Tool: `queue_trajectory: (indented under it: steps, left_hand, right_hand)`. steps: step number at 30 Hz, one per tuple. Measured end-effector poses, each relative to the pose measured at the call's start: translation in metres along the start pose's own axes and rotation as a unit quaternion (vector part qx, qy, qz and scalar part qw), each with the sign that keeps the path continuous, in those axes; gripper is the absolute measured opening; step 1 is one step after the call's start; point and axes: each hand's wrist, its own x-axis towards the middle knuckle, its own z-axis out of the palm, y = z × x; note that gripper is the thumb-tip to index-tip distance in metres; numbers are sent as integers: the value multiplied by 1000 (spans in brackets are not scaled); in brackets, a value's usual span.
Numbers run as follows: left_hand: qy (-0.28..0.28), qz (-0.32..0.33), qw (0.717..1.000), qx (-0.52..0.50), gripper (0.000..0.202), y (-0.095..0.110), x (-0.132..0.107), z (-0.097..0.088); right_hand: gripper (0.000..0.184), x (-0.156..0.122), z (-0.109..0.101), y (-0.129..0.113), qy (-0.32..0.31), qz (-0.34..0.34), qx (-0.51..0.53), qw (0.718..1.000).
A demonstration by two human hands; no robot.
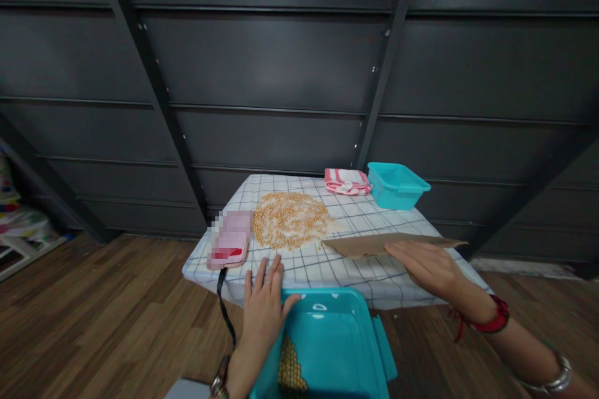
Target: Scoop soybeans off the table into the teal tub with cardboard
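Note:
A heap of yellow, round bead-like grains mixed with white, rice-like grains [292, 219] lies spread on the checked cloth [299, 271]. My right hand [430, 268] grips a piece of brown cardboard [358, 244], held on edge to the right of the heap. My left hand [266, 302] has its fingers stretched out over the table's front edge, with the thumb at the rim of a turquoise tub [332, 349]. Yellowish round grains [292, 365] have gathered in the tub's left side. The tub sits just below the table edge, its lower part out of view.
A pink phone-like object [231, 240], partly blurred out, lies at the table's left with a black strap hanging down. At the back right are a folded pink-and-white striped cloth [347, 181] and a smaller turquoise container [397, 190]. A dark panelled wall [266, 62] stands behind.

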Motion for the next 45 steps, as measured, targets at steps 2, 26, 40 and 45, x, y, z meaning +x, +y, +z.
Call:
queue_trajectory:
  steps: [2,26,40,45]
  left_hand:
    - [-4,-1,1000,0,59,0,0,0]
    - [2,-2,1000,-12,58,0,1,0]
    - [7,7,1000,12,61,0,1,2]
    - [9,9,1000,13,60,0,1,2]
  right_hand:
    - [43,-2,3,1,3,3,-2,1000]
    - [40,-6,-12,-6,-31,27,15,999]
    - [31,-8,-11,-6,-18,27,6,999]
    - [32,-8,-7,-2,-10,16,3,1000]
